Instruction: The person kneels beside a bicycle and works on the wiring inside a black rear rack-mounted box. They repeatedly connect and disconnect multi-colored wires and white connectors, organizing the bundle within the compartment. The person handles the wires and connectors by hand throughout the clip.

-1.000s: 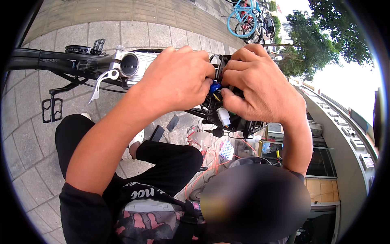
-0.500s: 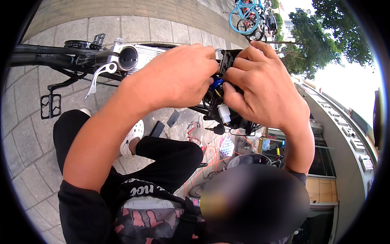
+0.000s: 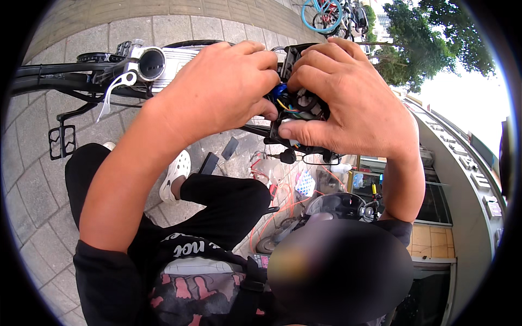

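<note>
Between my hands is a black housing (image 3: 289,58) on an electric bike, open, with a tangle of coloured wires (image 3: 293,111) inside. A blue connector (image 3: 279,90) sits among the wires by my left fingertips. My left hand (image 3: 231,84) grips the housing's left side, fingers curled and thumb at the near corner; the fingertips are partly hidden. My right hand (image 3: 348,98) wraps round the right side, fingers over the far part. Its thumb presses on the near edge, covering most of a white piece. Just below hangs a key (image 3: 287,156) with a black head.
The bike's black frame (image 3: 54,76), a silver clamp lever (image 3: 117,89) and a pedal (image 3: 62,142) lie to the left. On the paving rest two dark blocks (image 3: 209,163), orange cable and clutter. A blue bicycle (image 3: 321,15) stands beyond; a wall ledge (image 3: 462,157) runs along the right.
My right thumb has moved down onto the near edge, where a white connector hung out. The hands have spread, showing more wires. The view has shifted slightly.
</note>
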### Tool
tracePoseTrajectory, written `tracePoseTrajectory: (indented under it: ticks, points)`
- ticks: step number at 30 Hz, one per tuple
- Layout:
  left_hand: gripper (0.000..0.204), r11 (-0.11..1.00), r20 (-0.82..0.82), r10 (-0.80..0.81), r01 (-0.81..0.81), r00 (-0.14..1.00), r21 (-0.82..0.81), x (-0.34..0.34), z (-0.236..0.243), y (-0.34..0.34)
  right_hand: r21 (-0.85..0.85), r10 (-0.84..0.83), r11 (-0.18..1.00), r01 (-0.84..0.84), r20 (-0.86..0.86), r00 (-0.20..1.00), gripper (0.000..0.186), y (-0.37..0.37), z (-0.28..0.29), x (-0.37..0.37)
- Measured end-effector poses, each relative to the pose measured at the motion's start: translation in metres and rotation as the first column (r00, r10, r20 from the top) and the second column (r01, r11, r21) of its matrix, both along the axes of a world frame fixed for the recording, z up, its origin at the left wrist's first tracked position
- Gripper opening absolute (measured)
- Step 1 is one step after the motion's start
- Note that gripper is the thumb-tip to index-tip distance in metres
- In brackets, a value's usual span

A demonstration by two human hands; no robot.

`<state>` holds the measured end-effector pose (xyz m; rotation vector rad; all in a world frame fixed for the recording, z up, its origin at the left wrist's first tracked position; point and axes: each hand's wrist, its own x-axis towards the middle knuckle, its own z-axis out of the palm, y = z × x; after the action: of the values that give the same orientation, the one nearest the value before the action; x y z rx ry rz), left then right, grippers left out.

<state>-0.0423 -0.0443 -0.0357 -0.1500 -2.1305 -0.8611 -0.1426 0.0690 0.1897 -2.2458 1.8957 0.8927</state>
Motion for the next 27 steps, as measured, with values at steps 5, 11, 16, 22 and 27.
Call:
tracePoseTrajectory:
  ticks: [5, 11, 16, 22, 27]
  points:
    - [0.034, 0.997, 0.001, 0.076, -0.076, 0.997, -0.006, -0.001, -0.003, 0.003, -0.006, -0.037, 0.999, 0.036, -0.140, 0.989, 0.059, 0.009, -0.011, 0.024]
    - [0.030, 0.979, 0.033, 0.201, -0.202, 0.979, 0.041, -0.006, -0.005, 0.019, -0.004, -0.084, 0.996, 0.084, -0.088, 0.993, 0.053, 0.005, -0.008, 0.031]
    - [0.031, 0.989, -0.015, 0.143, -0.142, 0.990, 0.037, -0.011, -0.006, 0.008, 0.060, -0.120, 0.990, 0.128, -0.124, 0.985, 0.049, -0.002, -0.003, 0.035]
    - [0.028, 0.998, -0.035, 0.061, -0.060, 0.997, 0.026, -0.013, -0.004, 0.005, 0.082, -0.054, 0.994, 0.066, -0.141, 0.989, 0.037, -0.003, 0.000, 0.030]
    - [0.024, 0.997, 0.013, 0.023, -0.024, 1.000, 0.068, -0.010, 0.000, 0.007, 0.109, -0.103, 0.988, 0.112, -0.091, 0.991, 0.038, -0.005, 0.008, 0.024]
